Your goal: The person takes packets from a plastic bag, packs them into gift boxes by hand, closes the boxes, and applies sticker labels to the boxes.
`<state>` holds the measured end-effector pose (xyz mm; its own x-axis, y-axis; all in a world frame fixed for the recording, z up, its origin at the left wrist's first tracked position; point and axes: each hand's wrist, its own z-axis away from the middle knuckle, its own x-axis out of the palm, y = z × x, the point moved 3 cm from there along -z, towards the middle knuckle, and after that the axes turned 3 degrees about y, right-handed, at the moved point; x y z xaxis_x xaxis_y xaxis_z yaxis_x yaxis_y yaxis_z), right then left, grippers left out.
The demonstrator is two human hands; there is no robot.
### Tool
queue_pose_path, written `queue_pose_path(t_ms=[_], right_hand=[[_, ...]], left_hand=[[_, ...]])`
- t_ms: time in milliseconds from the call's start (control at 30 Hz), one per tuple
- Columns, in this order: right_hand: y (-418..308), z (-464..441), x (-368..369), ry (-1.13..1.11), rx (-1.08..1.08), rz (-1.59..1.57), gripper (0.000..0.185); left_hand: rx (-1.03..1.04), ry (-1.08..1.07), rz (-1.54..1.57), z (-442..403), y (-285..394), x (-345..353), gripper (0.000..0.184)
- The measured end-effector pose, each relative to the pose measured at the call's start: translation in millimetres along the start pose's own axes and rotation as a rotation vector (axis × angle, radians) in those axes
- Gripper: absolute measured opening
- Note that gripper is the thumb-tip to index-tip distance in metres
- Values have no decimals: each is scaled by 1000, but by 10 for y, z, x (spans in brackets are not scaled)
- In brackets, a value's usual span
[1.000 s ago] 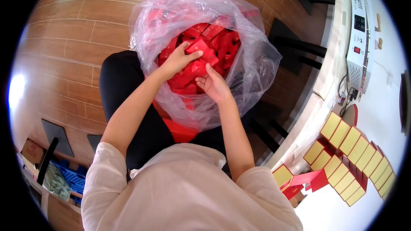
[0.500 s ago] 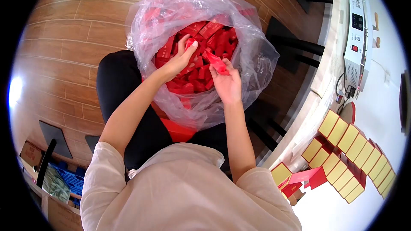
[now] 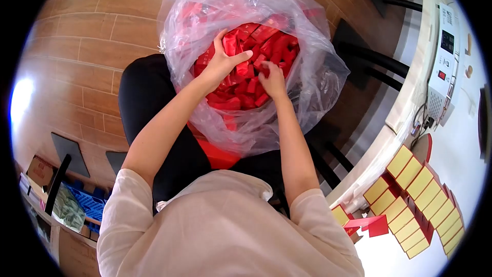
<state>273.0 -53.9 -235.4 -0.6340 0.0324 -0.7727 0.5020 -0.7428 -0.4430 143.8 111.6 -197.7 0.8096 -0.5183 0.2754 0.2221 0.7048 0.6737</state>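
Observation:
A clear plastic bag (image 3: 312,46) between my knees holds many small red packets (image 3: 246,90). My left hand (image 3: 224,61), over the bag's left part, has thumb and fingers round a shiny red packet (image 3: 231,44). To its right, my right hand (image 3: 273,78) reaches in among the packets with its fingers bent; the fingertips are blurred, and whether they grip a packet cannot be made out.
On the right, a white table (image 3: 392,118) bears a white machine (image 3: 442,66) with cables and rows of red-edged yellow boxes (image 3: 410,172). Black table legs (image 3: 374,56) stand right of the bag. A blue crate (image 3: 89,204) and cardboard boxes are at lower left.
My right hand has let go of the red piece it held up and moved down into the packets. My left hand's fingers have spread wider, round a shiny packet. The view has shifted slightly.

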Motion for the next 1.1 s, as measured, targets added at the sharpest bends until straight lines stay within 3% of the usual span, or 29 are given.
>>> queue_pose_path(t_ms=[33,67,133,167,200,300,333,400,467,533,733,767,800,867,933,1033,1067,1100], right_hand=[[83,59,130,-52,17,175,66],[153,144,254,-61,12,169,66],[252,325,488,-26,-140,470,73],[305,379,592,14,-185,542,60],[353,363,672,8,-187,532,60],[373,266,688,-90,-204,741,28],[345,204,611,-88,-196,737,28],[376,80,522,-302,-173,758,23],[399,20,383,-208,-211,635,29],[345,-76,150,39,57,83,37],[-387,-81,-296,-127,150,-695,42],[-403,-88,-196,-162,148,-668,38],[-681,-19,-361,46,-143,-564,41],[-665,-22,-335,-363,258,-991,48],[-532,-44,-369,-314,284,-1133,56],[205,-116,-87,53,513,-769,43],[1082,-239,435,227,448,-476,40],[1377,-196,553,165,601,-365,46]], left_hand=[[4,-14,4,-11,38,1,77],[0,-3,1,-16,68,-5,77],[-15,-50,-45,0,130,0,78],[-64,-59,5,-56,25,-22,74],[-69,-51,-2,-59,7,-37,74],[-182,-10,20,-80,-83,-70,60],[-184,-17,13,-88,-92,-85,60],[-195,17,3,-97,-106,-140,79],[-204,69,-23,-125,-143,-182,81],[-156,101,-61,-132,-131,-199,81],[49,-38,-345,5,-86,-4,77],[116,-74,-368,38,-72,40,74],[118,-75,-368,57,-55,57,74],[-3,-114,-245,84,-45,68,84],[60,-136,-265,-14,-66,11,85],[-71,-84,-218,-70,-138,-29,85],[-91,-79,-177,-78,-146,-25,84],[-111,-71,-136,-88,-156,-28,83]])
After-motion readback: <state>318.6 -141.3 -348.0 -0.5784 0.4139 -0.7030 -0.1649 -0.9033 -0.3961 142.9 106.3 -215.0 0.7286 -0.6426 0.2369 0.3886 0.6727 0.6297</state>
